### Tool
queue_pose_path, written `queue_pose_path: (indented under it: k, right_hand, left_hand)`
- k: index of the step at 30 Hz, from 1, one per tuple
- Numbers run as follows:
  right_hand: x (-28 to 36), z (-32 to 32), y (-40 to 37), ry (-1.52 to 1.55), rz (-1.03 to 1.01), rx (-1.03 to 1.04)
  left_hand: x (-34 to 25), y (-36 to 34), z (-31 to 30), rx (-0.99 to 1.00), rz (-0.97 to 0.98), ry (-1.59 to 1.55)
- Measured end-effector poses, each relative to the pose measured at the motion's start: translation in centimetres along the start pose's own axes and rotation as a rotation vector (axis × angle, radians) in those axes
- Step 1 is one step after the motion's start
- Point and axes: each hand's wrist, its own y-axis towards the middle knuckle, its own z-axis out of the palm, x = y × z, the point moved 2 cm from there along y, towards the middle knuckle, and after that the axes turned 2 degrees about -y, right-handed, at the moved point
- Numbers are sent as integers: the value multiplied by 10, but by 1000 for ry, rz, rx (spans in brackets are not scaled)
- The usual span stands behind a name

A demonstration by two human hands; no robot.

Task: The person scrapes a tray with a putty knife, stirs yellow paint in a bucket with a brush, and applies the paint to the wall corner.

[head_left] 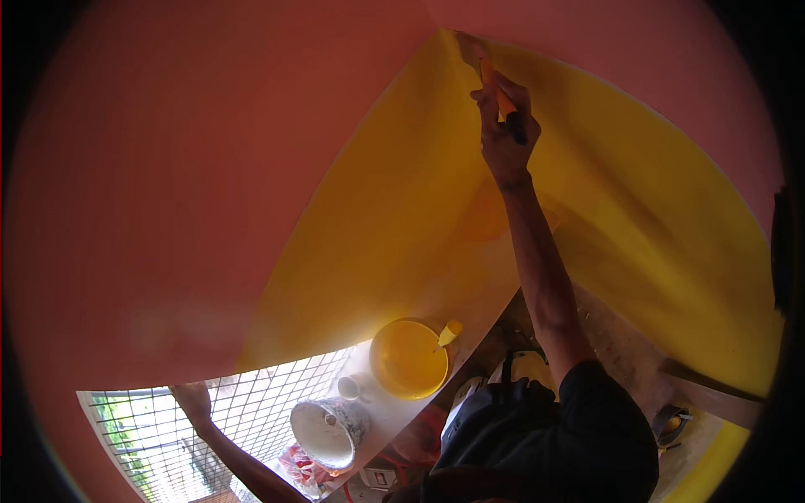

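Observation:
High up, my right hand (507, 126) is closed around the orange handle of a paintbrush (488, 74). The brush's head reaches into the corner where two yellow walls (402, 168) meet the pink surface above. At the lower left, my left hand (194, 402) is closed at the top of the window grille (285, 390), with its fingertips partly hidden. A yellow paint bucket (401, 360) stands on the ledge (482, 314) below my right arm, and a yellow-coated tool handle (450, 333) leans at its rim.
Beside the paint bucket are a small white cup (348, 387) and a paint-stained white bucket (329, 432). A crumpled plastic bag (300, 465) lies near the grille. Lower down at the right is a dark round container (671, 423), near a board-like edge (713, 394).

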Motion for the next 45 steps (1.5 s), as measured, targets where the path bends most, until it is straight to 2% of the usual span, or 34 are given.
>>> queue_pose_path:
  k: [5,10,14,19,22,31,37,43,45]
  right_hand:
    - [0,-3,-2,33,-28,-42]
    - [4,-13,-7,87,-19,-70]
    - [10,-21,-14,100,-33,-17]
    - [7,-3,-1,110,-39,52]
    - [1,-2,4,19,7,103]
    - [-11,2,11,85,55,79]
    - [-11,4,6,56,0,38]
    - [-5,4,2,47,62,42]
    - [-11,4,2,70,48,21]
  left_hand:
    - [-2,-1,6,-335,343,-35]
    - [0,-2,6,-324,315,-32]
    - [-12,-8,2,-303,255,-79]
    - [-22,-12,-9,-101,86,-139]
    - [-31,-17,-11,-165,98,-148]
    - [-17,-13,-5,-163,91,-101]
    - [-21,-13,-8,-135,94,-153]
    - [-8,-7,-3,-76,22,-132]
    - [-12,-9,-1,-186,116,-126]
